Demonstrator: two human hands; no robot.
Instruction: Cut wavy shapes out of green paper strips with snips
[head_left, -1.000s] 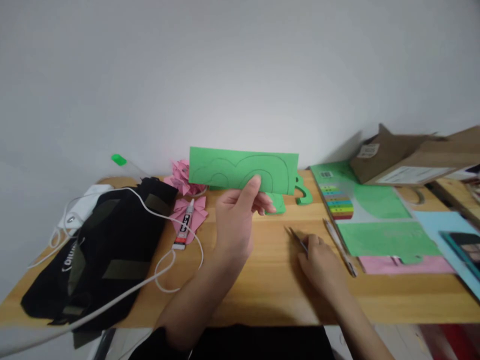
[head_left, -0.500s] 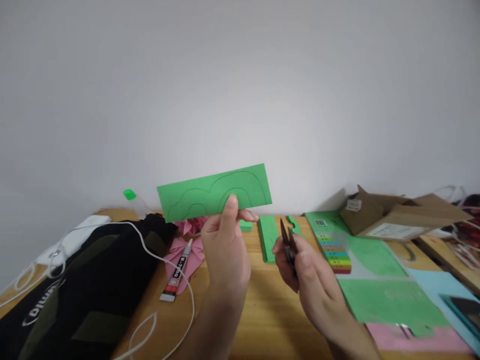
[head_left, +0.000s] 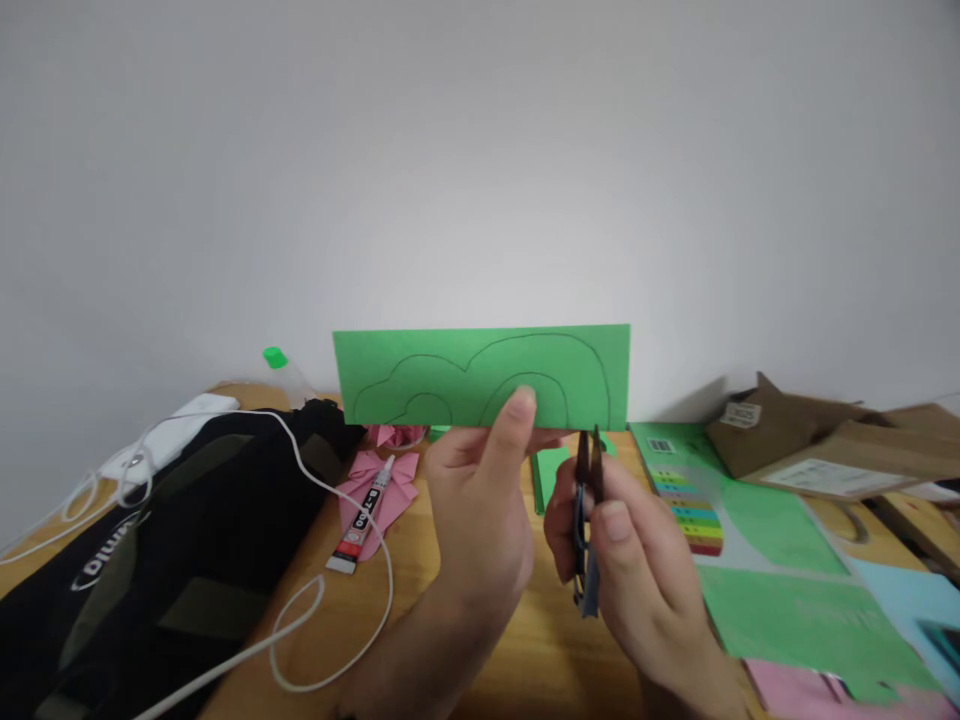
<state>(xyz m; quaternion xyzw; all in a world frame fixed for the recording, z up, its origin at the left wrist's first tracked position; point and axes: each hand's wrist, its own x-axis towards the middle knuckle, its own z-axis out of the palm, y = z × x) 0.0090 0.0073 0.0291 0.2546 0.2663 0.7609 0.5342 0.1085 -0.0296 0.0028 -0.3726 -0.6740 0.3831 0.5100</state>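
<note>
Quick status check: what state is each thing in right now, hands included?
left hand: pinching the green strip at its lower edge.
green strip: held upright in the air, outline drawn on it, no cut visible.
right hand: closed around the snips.
snips: tips up, just below the strip's lower edge, blades nearly together.
glue tube: lying flat on pink paper.
cardboard box: flaps open.

Green paper strip (head_left: 480,375), pencilled outline, pinched in left hand (head_left: 480,500). Small scissors (head_left: 586,520) gripped in right hand (head_left: 637,570), tips at strip's lower edge. Wooden table (head_left: 480,640) beneath.
</note>
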